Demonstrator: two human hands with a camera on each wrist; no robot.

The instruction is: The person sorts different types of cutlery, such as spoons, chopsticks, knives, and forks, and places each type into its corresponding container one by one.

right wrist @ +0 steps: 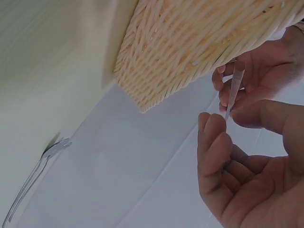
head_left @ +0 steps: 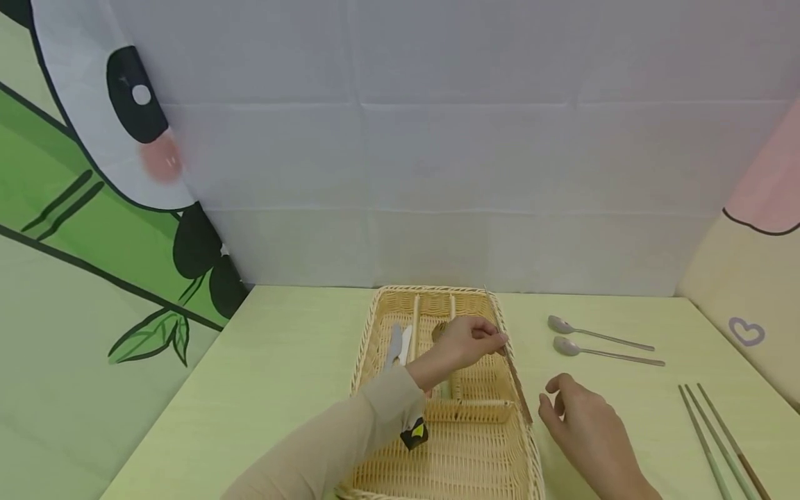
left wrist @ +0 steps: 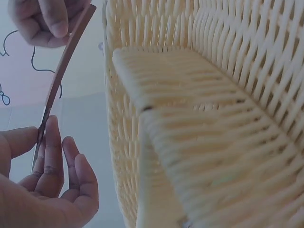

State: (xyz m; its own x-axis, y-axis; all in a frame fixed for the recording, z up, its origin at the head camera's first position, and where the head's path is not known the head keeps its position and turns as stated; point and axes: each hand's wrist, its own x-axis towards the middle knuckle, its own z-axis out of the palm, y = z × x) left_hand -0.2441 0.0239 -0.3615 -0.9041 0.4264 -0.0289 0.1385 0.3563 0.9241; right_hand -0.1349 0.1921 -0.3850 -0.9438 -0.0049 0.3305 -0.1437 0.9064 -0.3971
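My left hand (head_left: pixel 465 347) pinches a thin chopstick (head_left: pixel 519 389) with a brown handle and metal tip, above the right rim of a wicker cutlery basket (head_left: pixel 444 458). The chopstick slants along that rim, its handle end toward me. My right hand (head_left: pixel 587 427) hovers just right of the basket, thumb and forefinger apart and near the handle end. In the left wrist view the chopstick (left wrist: pixel 66 61) runs from the left thumb and forefinger up toward the right hand (left wrist: pixel 40 21). The right wrist view shows the chopstick (right wrist: pixel 235 85) partly hidden by fingers.
Two knives (head_left: pixel 394 345) lie in the basket's left compartment. A fork head (head_left: pixel 439 330) shows in the middle one, partly behind my left hand. Two spoons (head_left: pixel 567 346) lie right of the basket. Three chopsticks (head_left: pixel 728 441), two green-handled and one brown-handled, rest at the table's right.
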